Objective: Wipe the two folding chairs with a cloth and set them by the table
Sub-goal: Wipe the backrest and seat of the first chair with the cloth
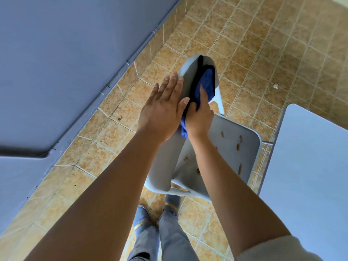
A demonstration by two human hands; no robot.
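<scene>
Right hand point(199, 117) clutches blue cloth point(204, 85) on chair backrest point(190, 76) | left hand point(163, 108) flat, empty, steadying | table point(310, 166) just beside | tip: press firmly; soiled seat point(231, 147) awaits.

Tan square-tiled floor point(244, 44) with pale grout is seen all over, kinda stained. A grey painted wall point(66, 53) runs along the left, with a thin grey pipe point(131, 59) fixed near its base. One small whitish scrap point(275, 86) is spotted far right.
</scene>
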